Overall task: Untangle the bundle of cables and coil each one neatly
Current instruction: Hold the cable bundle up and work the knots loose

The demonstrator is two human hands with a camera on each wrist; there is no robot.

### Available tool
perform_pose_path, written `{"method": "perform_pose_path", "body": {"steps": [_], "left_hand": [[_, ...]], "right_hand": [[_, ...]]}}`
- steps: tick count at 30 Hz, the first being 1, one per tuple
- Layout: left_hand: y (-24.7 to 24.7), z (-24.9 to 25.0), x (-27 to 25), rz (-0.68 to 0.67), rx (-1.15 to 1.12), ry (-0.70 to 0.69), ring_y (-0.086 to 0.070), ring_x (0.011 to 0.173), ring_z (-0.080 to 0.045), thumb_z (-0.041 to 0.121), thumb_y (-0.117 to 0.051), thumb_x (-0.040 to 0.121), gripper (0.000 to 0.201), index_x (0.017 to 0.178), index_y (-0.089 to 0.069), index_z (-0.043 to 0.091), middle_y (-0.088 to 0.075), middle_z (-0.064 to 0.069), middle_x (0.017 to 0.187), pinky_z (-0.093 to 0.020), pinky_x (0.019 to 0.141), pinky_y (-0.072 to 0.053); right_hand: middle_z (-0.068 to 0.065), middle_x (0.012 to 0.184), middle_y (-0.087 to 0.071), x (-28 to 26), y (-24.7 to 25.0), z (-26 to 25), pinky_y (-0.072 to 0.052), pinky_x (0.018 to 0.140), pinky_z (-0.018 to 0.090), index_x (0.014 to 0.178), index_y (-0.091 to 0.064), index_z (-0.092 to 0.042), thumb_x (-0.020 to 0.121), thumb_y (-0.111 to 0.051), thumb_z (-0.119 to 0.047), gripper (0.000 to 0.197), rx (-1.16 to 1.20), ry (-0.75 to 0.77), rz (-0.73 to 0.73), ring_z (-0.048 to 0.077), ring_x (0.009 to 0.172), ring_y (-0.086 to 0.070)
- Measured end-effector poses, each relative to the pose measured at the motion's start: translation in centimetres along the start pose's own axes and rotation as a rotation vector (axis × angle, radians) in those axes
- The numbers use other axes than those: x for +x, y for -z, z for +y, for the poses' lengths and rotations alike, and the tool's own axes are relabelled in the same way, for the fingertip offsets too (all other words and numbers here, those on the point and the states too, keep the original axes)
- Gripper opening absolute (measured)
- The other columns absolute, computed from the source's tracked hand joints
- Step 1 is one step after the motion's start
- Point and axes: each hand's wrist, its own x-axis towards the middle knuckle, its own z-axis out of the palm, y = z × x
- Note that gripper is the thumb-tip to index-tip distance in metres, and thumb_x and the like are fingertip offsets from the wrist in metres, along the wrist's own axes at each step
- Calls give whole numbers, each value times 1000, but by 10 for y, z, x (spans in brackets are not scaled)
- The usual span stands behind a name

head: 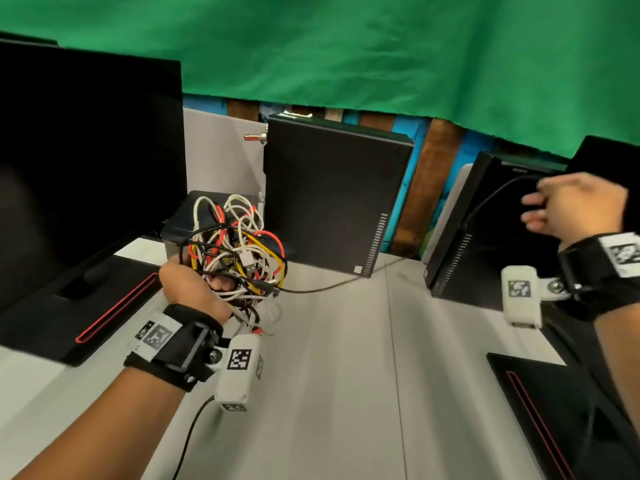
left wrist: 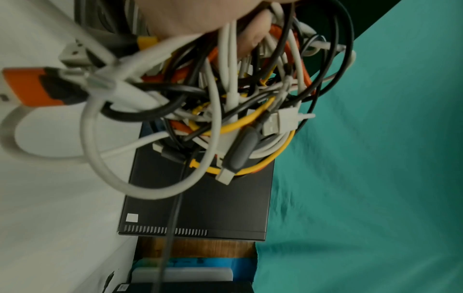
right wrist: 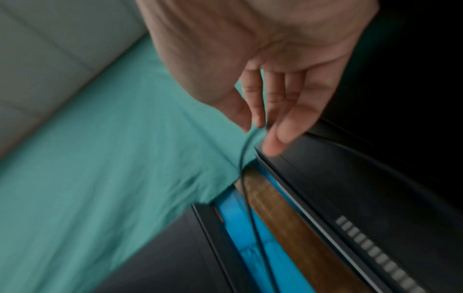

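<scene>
Green wrinkled cloth [head: 381,46] hangs across the top of the head view, and below its ragged lower edge show strips of blue and brown wooden boarding [head: 440,174]. Pale grey tabletop [head: 346,358] fills the lower middle of that frame, with a faint seam running down it. At the upper left stands a large black monitor [head: 86,161] on a black base with a thin red line [head: 114,310]; a second base with a red line [head: 540,420] sits at the lower right. Two flat black computer cases stand upright at the back of the table: one in the centre [head: 332,195] with a vent strip and a small pale sticker near its lower right corner, another at the right [head: 478,230]. The left hand [head: 194,285], left of centre, grips a tangled bundle of white, red, yellow and black cables [head: 239,251] and holds it up above the tabletop, fingers curled into the knot; the left wrist view shows USB plugs [left wrist: 280,121] and an orange-bodied connector [left wrist: 27,87] sticking out of the mass. One thin black cable [head: 329,287] leads out of the bundle toward the right. The right hand [head: 575,206], at the right edge, pinches a thin black strand [right wrist: 246,150] between thumb and fingertips, the other fingers loosely extended; the picture is blurred there. Both wrists wear black straps carrying white marker-printed camera blocks [head: 237,368].
</scene>
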Motion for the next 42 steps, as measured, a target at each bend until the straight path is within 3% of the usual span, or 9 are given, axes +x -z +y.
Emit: {"method": "perform_pose_path", "body": {"steps": [6,10,15,24,27,31,34,38,42], "left_hand": [[-2,-6,-5,-33,14,65,-31,33,-11,32,-40,88,35,55,-45,22,-40,5,52,-14,40,-29],[-2,-14,-9,-67,35,76,-25,32,-11,29,-37,89,36,54,-40,23,-34,6,49,-14,36,-25],[1,-14,-6,-79,15,80,-25,34,-11,29,-41,87,33,55,-40,23,-36,6,53,-16,38,-25],[10,2,16,-141,-2,29,-22,39,-11,31,-45,79,21,66,-29,26,-26,6,67,-17,39,-24],[10,2,20,-145,45,-8,-28,44,-13,33,-48,77,19,64,-35,26,-31,6,66,-20,46,-24],[-5,-11,-9,-274,153,7,-41,53,-17,36,-43,86,36,56,-55,22,-50,3,60,-26,55,-30],[-16,-27,-38,-378,181,154,-51,42,-14,33,-30,96,58,47,-58,18,-53,1,49,-17,46,-42],[-7,-53,-55,-438,270,508,-30,30,-13,37,-37,91,46,51,-48,17,-34,2,38,-17,44,-16],[4,-80,-75,-446,331,720,-37,30,-15,45,-43,91,46,61,-52,11,-41,-2,44,-16,34,-32]], "right_hand": [[4,98,-73,-53,-49,58,-61,65,39,104,-67,-26,89,-68,-27,15,-269,228,0,20,68,-72],[-6,96,-69,-149,-101,63,-47,47,16,101,-71,-21,92,-69,-27,11,-307,227,-546,5,58,-63],[-1,108,-69,-214,-151,105,-50,50,23,126,-59,-22,92,-68,-37,39,-291,-138,-997,16,65,-70],[-3,57,-53,-177,-77,74,-45,53,20,77,-72,-15,95,-64,-29,24,-246,154,-780,8,51,-48],[-3,84,-69,-140,-49,86,-52,59,25,100,-74,-20,94,-66,-26,11,-322,120,-517,10,64,-64],[-15,132,-49,-124,-32,102,-54,69,26,147,-39,-36,90,-71,-29,65,-464,36,-492,18,108,-64],[-13,133,-58,-146,-35,105,-55,74,25,134,-51,-41,84,-71,-41,54,-336,38,-572,10,106,-65],[-15,128,-65,-189,-46,113,-56,88,30,133,-49,-48,70,-79,-60,71,-103,-74,-761,4,110,-66],[-4,119,-72,-228,-55,131,-57,92,41,133,-48,-38,77,-83,-35,67,126,-293,-837,17,109,-70]]}}
